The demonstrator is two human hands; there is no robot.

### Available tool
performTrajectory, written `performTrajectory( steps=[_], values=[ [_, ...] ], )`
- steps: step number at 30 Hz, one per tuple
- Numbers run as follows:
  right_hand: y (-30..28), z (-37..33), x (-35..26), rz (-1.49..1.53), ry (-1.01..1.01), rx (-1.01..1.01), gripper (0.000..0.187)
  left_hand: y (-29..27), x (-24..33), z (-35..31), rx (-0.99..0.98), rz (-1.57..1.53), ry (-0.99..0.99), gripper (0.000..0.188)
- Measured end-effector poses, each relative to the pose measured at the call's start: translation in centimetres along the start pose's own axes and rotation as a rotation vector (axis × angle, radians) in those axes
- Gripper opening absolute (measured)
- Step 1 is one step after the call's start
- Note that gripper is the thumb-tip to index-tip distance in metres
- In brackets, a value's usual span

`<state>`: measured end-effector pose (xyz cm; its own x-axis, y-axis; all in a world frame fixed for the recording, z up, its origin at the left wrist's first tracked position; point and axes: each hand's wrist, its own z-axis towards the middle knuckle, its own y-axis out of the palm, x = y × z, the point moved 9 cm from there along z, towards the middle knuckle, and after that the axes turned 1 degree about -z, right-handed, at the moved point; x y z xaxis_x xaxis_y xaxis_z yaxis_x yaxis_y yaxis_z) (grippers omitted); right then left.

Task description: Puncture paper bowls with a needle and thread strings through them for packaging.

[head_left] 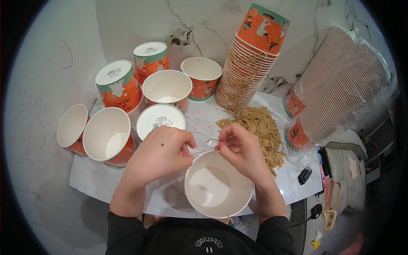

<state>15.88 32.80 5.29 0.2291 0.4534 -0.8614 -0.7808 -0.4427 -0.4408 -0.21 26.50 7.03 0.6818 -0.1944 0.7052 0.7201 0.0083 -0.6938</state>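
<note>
Item: my left hand point(165, 146), fingers curled inward, pinching a thin, tan, fibrous strand point(201, 152). My right hand point(239, 146), thumb and forefinger pressed together, pinching the same strand; it spans between both hands at the far rim of the tub below. Item: one paper tub point(219, 185), round, smooth white inside, mouth up, nearest my body. Item: a heap of tan strands point(263, 131), crinkled and matted, just beyond my right hand. Item: a tall nested stack point(242, 72), ribbed by its rims, tan strands draped over it. Item: clear plastic sleeves point(344, 91), glossy, packed with nested tubs, at right. Item: an upturned tub point(115, 85), orange and green, flat white base, at left.
</note>
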Motion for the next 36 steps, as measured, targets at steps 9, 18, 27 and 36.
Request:
performTrajectory(
  steps=[9,18,27,36],
  values=[
    [0.7,-0.4,-2.6,-0.135,-0.184,-0.053,0.022,0.1,2.1,0.3,0.204,-0.092,0.162,0.012],
    [0.7,-0.6,-3.2,-0.211,-0.238,-0.054,0.022,2.2,0.5,1.9,-0.021,-0.322,0.002,0.012],
    [0.8,-0.8,-3.5,-0.197,-0.268,-0.070,0.021,3.0,-0.6,2.5,-0.098,-0.349,-0.074,0.020],
    [0.5,-0.9,-3.6,-0.206,-0.265,-0.043,0.021,3.6,-1.4,2.6,-0.175,-0.486,-0.124,0.022]
  ],
)
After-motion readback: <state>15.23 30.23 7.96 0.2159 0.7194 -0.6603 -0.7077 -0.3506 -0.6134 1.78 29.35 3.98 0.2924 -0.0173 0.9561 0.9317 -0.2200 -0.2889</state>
